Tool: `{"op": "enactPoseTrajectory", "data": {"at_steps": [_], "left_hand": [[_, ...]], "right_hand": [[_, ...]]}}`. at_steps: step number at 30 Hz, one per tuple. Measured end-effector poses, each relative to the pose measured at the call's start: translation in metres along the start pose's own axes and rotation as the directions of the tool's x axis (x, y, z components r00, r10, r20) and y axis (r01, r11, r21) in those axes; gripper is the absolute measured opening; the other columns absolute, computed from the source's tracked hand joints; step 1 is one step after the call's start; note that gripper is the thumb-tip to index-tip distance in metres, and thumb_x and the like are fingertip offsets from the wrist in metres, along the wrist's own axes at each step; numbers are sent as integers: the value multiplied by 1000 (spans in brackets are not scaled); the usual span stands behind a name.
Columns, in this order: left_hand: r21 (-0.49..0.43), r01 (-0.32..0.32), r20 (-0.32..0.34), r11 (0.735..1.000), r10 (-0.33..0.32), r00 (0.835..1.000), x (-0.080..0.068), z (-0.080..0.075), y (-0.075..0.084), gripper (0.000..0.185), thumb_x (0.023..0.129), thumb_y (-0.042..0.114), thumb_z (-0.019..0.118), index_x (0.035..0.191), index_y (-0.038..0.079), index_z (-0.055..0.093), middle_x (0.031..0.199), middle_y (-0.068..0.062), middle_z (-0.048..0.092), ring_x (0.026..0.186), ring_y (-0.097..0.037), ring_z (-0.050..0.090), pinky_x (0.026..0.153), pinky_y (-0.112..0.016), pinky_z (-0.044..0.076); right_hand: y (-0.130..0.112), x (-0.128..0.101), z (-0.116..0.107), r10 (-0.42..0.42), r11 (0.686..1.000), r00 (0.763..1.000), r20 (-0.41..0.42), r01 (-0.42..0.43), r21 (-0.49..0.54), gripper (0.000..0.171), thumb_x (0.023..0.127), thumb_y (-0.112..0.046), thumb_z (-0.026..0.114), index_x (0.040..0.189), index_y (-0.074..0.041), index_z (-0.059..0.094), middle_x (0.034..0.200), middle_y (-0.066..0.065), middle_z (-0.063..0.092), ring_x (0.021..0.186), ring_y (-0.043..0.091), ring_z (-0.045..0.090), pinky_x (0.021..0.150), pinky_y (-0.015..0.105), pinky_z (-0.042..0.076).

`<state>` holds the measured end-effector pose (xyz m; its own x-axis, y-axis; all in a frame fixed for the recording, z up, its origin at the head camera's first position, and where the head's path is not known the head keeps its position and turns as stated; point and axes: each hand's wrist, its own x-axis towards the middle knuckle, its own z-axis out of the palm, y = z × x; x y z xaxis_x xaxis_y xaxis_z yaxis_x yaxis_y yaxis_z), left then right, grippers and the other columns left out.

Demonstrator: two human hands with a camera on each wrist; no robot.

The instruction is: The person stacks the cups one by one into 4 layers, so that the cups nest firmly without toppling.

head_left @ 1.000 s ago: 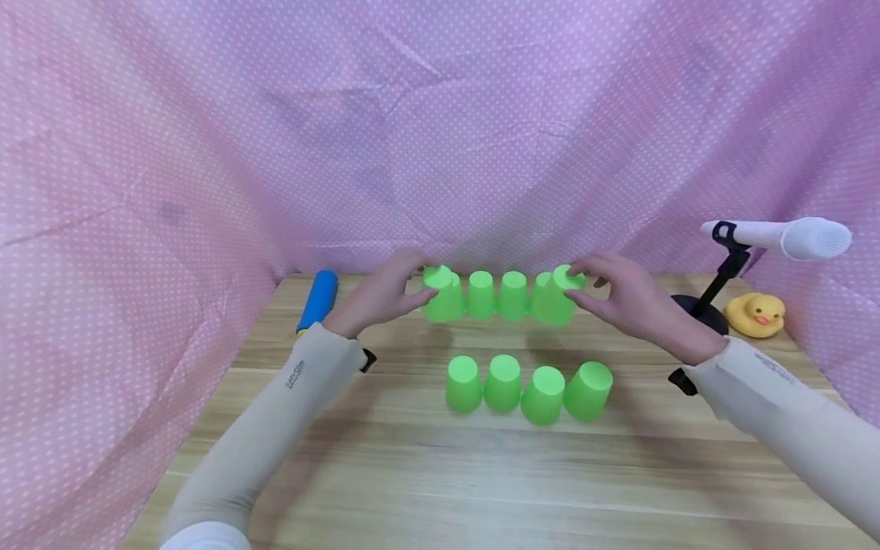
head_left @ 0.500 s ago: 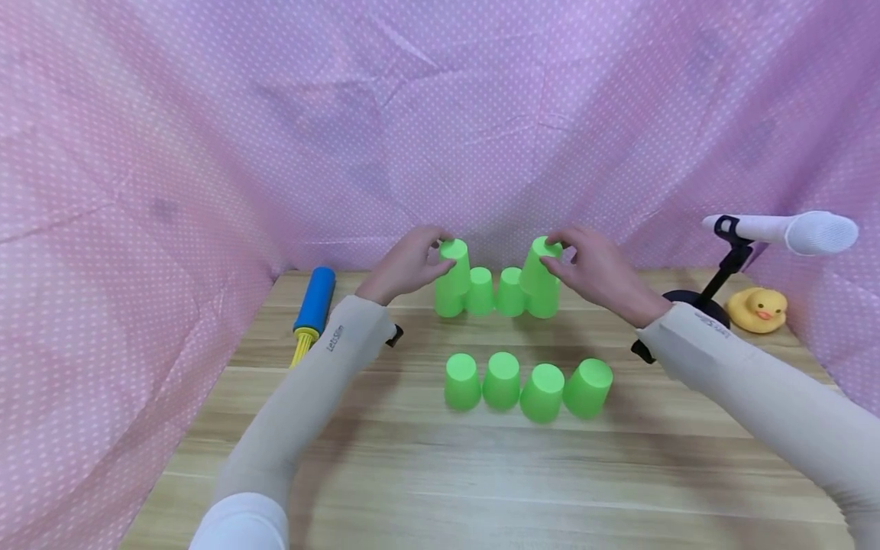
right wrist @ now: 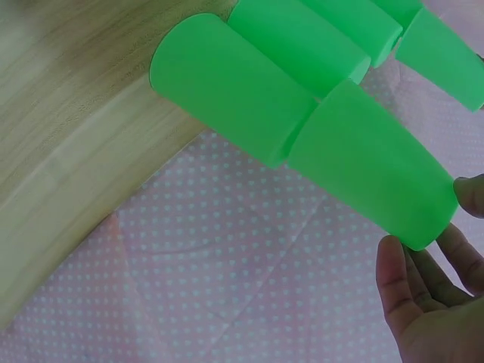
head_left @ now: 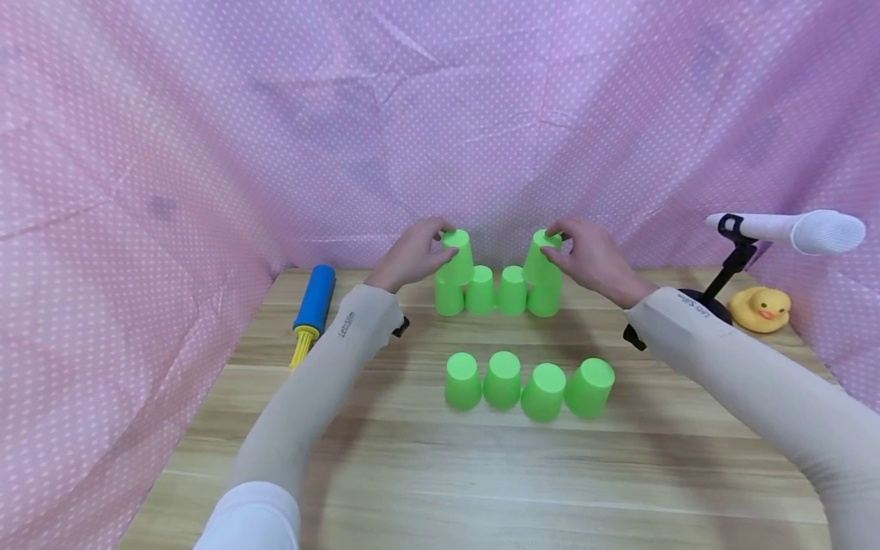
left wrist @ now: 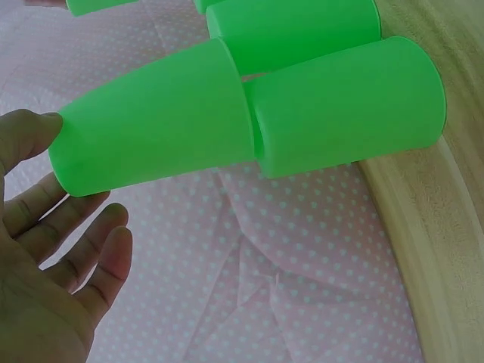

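We've just lifted both end cups up: our left hand (head_left: 411, 256) pinches the left raised cup (head_left: 457, 257) and our right hand (head_left: 590, 260) pinches the right raised cup (head_left: 541, 258), each now hovering over the back row (head_left: 496, 291) below our fingers, so a second tier's starting.

left green cup (head_left: 457, 257) — inverted, tilted, atop back row's (head_left: 495, 292) left end | right green cup (head_left: 541, 260) — inverted, atop its right end
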<state>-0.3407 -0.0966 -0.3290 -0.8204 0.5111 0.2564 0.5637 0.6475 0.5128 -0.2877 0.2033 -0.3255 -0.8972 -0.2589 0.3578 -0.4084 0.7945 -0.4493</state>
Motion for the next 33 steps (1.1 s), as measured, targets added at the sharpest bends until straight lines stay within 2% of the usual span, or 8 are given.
{"op": "enactPoseTrajectory", "data": {"at_steps": [9,20,24,29,33], "left_hand": [[11,21,10,1000,-22,1000,5,2,1,38,92,26,62,123,6,55,119,-6,56,107,-20,51,84,-31,46],[-2,17,8,1000,-17,1000,7,4,2,34,92,24,63,120,7,56,118,-5,57,105,-19,51,82,-29,47],[-8,11,1,1000,-11,1000,6,4,2,35,91,24,63,121,8,56,120,-6,56,108,-20,51,86,-31,46],[-16,-3,-44,1000,2,999,1,1,0,36,90,25,64,122,10,56,124,-5,54,117,-26,47,94,-38,42],[20,-41,-99,999,43,994,-8,-5,2,35,90,25,63,121,9,56,125,-5,52,119,-26,44,96,-38,40]], "right_hand": [[2,8,3,31,999,999,29,-31,19,32,90,-20,64,115,0,60,115,18,59,103,34,54,82,49,46],[4,11,2,47,999,996,77,-49,22,32,91,-18,63,115,3,58,116,21,56,108,38,51,88,51,43],[4,10,0,36,999,997,74,-39,30,32,90,-17,64,115,3,58,116,21,56,108,39,52,87,52,43],[3,6,-6,46,998,997,61,-48,38,33,90,-18,63,117,1,57,119,21,57,109,40,52,85,52,45],[0,1,-14,10,998,1000,17,-11,63,32,90,-16,63,116,2,57,118,22,57,108,40,52,84,51,45]]}}
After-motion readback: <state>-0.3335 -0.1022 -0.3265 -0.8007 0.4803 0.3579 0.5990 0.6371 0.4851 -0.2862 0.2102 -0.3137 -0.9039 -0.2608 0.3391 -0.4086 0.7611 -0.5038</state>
